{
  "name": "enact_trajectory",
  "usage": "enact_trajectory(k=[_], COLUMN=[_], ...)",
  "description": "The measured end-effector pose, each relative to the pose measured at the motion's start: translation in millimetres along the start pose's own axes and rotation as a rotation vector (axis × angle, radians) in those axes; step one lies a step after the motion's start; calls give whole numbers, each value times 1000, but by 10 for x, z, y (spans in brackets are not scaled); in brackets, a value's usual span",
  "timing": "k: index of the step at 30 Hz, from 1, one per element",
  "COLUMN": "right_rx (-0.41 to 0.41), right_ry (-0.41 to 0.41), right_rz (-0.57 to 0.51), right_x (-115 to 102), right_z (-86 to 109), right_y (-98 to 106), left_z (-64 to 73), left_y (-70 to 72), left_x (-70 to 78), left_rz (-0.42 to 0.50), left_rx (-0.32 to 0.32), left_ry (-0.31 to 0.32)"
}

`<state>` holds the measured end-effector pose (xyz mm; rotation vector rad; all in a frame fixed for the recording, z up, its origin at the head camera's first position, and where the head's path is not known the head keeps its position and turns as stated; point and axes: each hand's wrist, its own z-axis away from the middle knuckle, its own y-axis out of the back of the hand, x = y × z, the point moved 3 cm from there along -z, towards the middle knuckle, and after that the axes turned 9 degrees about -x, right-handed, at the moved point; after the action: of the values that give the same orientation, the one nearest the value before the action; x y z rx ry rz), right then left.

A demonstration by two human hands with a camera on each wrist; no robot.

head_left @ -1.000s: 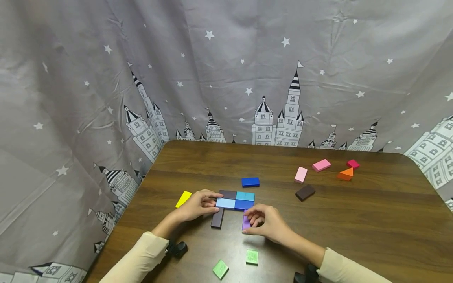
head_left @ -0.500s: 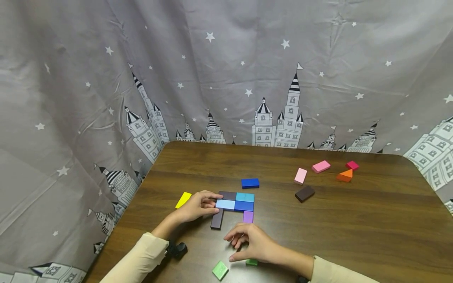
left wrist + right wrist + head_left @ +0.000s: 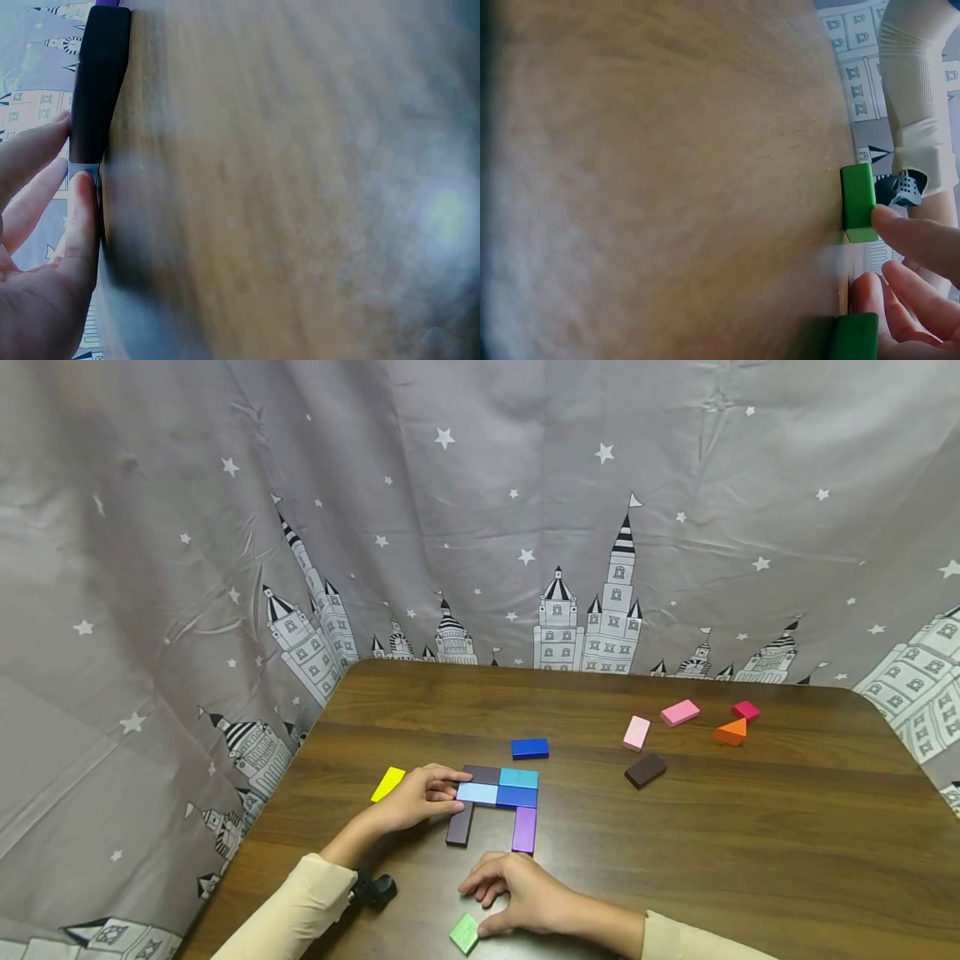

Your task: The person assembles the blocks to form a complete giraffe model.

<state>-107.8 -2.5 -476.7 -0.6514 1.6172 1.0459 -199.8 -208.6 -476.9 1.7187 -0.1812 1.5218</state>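
Okay — left hand is ungripped, centre-left of the head view: fingertips resting on the left ends of a light blue rectangular block and a dark grey-brown rectangular block. These sit flush with a teal rectangular block and a medium blue rectangular block, centre of frame. Below them, a dark brown oblong block and a glossy purple oblong block stick out like legs.

Right hand, lower centre, fingers loosely bent and not closed round anything — thumb tip at the right edge of a glossy light green square block. A second green block shows near its fingers, bottom of the right wrist view. Yellow flat block lies left of the left hand, royal blue block above the cluster.
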Motion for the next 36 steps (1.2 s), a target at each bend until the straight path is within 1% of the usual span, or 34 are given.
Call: enact_trajectory(k=[7,13,21,26,29,34,36], right_rx=[-29,-48,-64,-78,-86,-90,-90], right_ry=[13,11,33,54,56,55,52], right_rz=[161,247,291,295,287,301,312], right_x=[-36,-53,-49,-52,-54,-62,-69], right_z=[4,5,3,-2,0,-2,-4], right_y=[-19,-29,-33,-32,-30,-33,-36], left_z=[2,0,0,-4,-2,2,3], left_y=[6,3,-7,-6,-4,0,-2], left_x=[-12,-9,-17,-15,-17,-22,-24], left_rz=[-20,-5,-21,-24,-27,-24,-22], left_rx=[5,4,4,5,3,3,5], left_ry=[13,3,14,24,17,-2,3])
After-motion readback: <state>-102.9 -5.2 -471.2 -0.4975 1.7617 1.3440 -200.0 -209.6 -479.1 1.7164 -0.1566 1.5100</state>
